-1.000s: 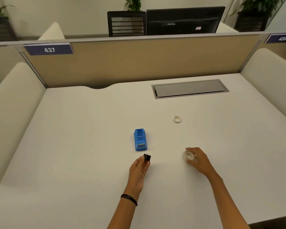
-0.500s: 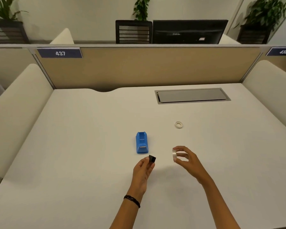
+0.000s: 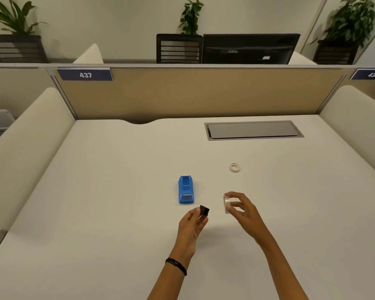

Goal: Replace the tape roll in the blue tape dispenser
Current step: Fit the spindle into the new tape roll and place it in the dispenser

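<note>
The blue tape dispenser (image 3: pixel 186 189) stands on the white desk (image 3: pixel 108 191), its well open with no roll inside. My left hand (image 3: pixel 192 227) holds a small black spool core (image 3: pixel 204 211) between thumb and fingers, just below and right of the dispenser. To the right, my right hand (image 3: pixel 243 213) grips a clear tape roll (image 3: pixel 226 203) on edge, lifted off the desk, its flat face turned toward the black core. A thin, nearly used-up tape ring (image 3: pixel 235 167) lies flat on the desk farther back right.
A grey cable hatch (image 3: pixel 252 130) is set into the desk at the back right. A tan partition (image 3: pixel 193 92) closes off the far edge, and cream padded dividers (image 3: pixel 26 148) flank both sides.
My right hand picked the clear tape roll off the desk, turned it on edge and carried it left toward the black core. The left hand stayed nearly still. The camera tilted up.
</note>
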Demonstrator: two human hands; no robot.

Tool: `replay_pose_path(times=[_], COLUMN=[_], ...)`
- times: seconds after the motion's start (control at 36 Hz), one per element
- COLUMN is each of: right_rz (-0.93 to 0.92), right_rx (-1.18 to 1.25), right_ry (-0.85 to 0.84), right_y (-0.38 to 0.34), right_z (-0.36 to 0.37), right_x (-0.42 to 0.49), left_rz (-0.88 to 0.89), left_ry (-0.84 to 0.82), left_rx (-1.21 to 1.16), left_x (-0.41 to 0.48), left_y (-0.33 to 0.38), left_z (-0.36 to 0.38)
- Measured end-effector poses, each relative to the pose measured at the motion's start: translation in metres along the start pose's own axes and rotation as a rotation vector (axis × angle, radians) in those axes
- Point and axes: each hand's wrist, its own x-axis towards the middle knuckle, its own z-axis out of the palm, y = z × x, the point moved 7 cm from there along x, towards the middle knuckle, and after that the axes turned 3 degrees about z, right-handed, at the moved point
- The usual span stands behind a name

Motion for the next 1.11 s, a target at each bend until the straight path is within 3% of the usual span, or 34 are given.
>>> replay_pose_path(times=[1.11], right_rz=[-0.204], right_rx=[0.001], right_ry=[-0.061], right_y=[-0.039], right_z=[0.007], right_x=[-0.018], left_rz=[0.133], left_ry=[-0.037], left_rx=[0.082], left_x=[-0.032], left_y=[0.005], left_z=[0.018])
